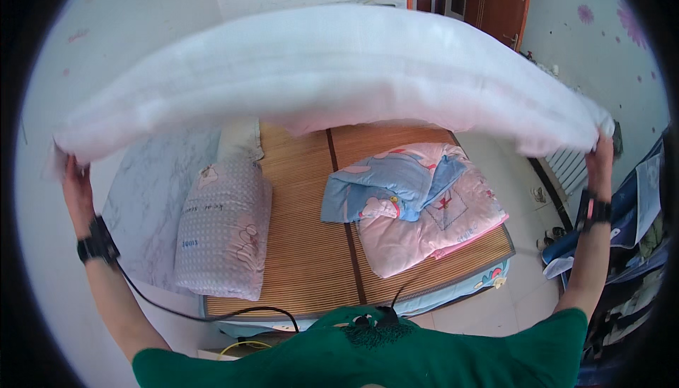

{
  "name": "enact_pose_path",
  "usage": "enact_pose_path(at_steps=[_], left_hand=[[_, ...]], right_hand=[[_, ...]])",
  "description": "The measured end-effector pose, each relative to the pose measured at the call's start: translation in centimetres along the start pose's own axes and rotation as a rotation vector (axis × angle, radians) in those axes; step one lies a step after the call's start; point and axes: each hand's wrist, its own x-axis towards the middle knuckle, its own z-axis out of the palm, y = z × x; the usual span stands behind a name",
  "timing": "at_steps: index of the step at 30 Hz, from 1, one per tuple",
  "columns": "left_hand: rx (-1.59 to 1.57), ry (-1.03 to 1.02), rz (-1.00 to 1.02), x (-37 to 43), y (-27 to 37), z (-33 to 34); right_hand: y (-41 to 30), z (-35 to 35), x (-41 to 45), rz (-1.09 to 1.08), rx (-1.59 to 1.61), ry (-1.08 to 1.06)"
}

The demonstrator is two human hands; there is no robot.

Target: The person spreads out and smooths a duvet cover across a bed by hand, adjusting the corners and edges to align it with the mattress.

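Observation:
A white and pale pink cloth, blurred by motion, stretches in an arc between both raised arms. At the far left my left hand grips one end of it. My right hand has hold of the other end at the far right. Below the cloth lies a bed covered by a bamboo mat. On the mat's right half rests a folded pink and blue quilt. A patterned pillow lies along its left side, with a paler pillow behind, partly hidden by the cloth.
A marbled panel stands beside the bed on the left. To the right are a white radiator, shoes on the tiled floor and blue fabric items. Beyond the cloth is a brown door. A black cable runs from my left wrist.

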Motion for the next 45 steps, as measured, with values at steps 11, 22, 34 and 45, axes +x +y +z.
enact_pose_path(at_steps=[11, 22, 34, 45], left_hand=[[0.49, 0.094, -0.524, -28.9, -4.2, -17.2], [0.681, -0.056, -0.872, -41.7, -11.5, -21.1], [0.894, -0.141, -0.929, -46.7, -9.2, -18.5], [1.135, -0.937, -0.707, -61.2, -16.2, -1.2]], right_hand=[[6.5, -7.6, -24.5, 0.535, -0.059, 0.205], [14.7, -13.0, -37.9, 0.915, -0.436, 0.26], [16.6, -13.0, -44.7, 1.115, -0.648, -0.013], [22.8, -11.7, -46.0, 0.8, -0.359, -0.586]])
